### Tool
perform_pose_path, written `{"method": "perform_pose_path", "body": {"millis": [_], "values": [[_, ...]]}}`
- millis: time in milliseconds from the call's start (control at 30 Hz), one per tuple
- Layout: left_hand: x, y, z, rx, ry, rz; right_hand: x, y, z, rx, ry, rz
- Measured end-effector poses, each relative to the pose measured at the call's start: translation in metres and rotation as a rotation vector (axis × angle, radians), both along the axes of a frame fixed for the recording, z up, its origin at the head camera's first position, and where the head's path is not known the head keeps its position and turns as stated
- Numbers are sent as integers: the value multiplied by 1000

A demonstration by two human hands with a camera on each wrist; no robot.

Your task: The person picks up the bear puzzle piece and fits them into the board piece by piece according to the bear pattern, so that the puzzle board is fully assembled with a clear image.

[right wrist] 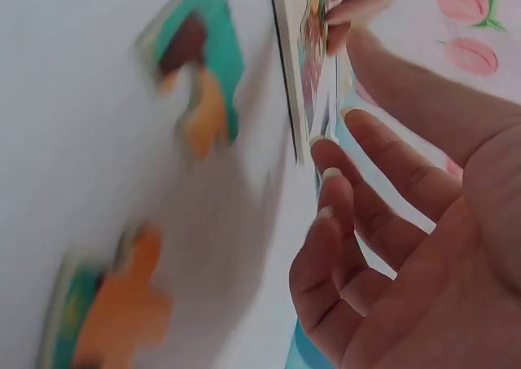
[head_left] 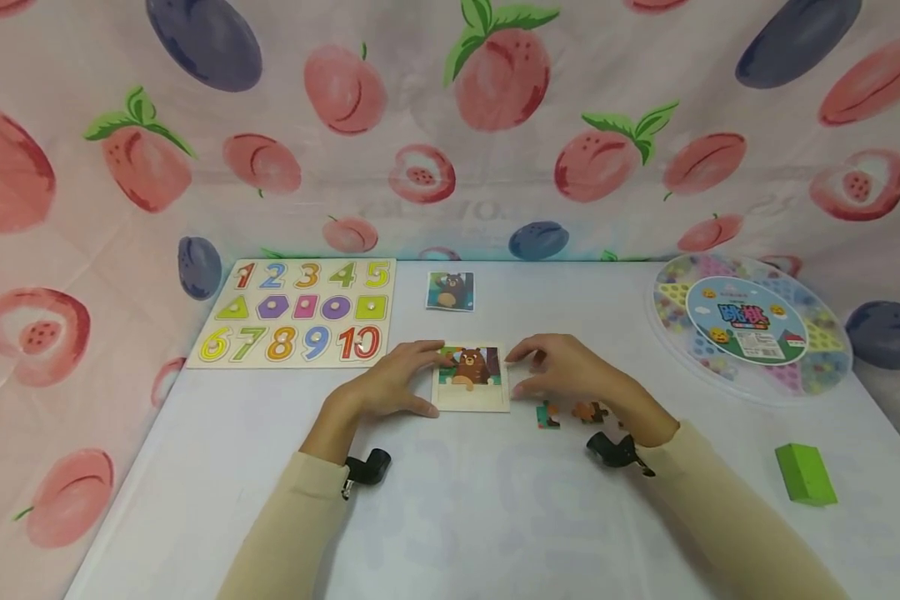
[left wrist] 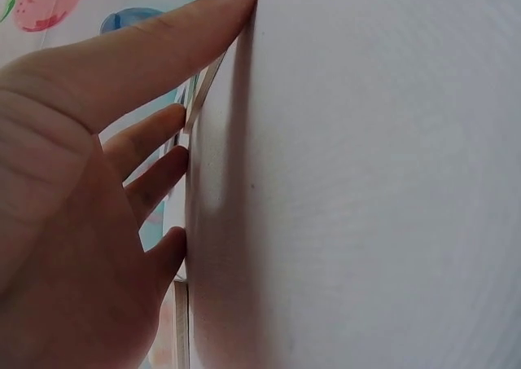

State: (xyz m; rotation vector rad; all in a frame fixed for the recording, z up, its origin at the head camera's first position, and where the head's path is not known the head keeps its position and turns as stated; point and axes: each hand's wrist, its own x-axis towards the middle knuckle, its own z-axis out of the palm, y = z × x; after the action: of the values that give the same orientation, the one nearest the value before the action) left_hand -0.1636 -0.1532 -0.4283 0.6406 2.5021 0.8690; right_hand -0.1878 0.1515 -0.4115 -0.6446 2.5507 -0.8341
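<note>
A small wooden jigsaw tray [head_left: 471, 400] lies mid-table, its upper part filled with a brown bear picture and its lower strip bare wood. Along its left side rests my left hand [head_left: 381, 385], thumb by the near corner and fingertips at the upper edge. My right hand [head_left: 570, 367] is at the tray's right side, fingers loosely bent; in the right wrist view nothing shows between them. Loose puzzle pieces lie right of the tray, including a teal one [head_left: 547, 415] and a brown-orange one [head_left: 589, 412]. The right forearm partly hides others.
A bear picture card [head_left: 450, 292] lies behind the tray. The number-and-shape board [head_left: 288, 321] is at the back left. A round clear case of colourful beads [head_left: 750, 325] sits at the back right, with a green block [head_left: 806, 474] nearer. A fruit-print cloth hangs behind.
</note>
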Motion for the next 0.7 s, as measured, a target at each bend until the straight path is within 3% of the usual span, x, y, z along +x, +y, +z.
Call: {"method": "perform_pose_path", "body": {"millis": [333, 700], "values": [[0, 1, 3, -3, -5, 5, 15, 42, 0, 5, 18, 36], [0, 1, 3, 0, -8, 8, 26, 52, -12, -18, 68, 121]]}}
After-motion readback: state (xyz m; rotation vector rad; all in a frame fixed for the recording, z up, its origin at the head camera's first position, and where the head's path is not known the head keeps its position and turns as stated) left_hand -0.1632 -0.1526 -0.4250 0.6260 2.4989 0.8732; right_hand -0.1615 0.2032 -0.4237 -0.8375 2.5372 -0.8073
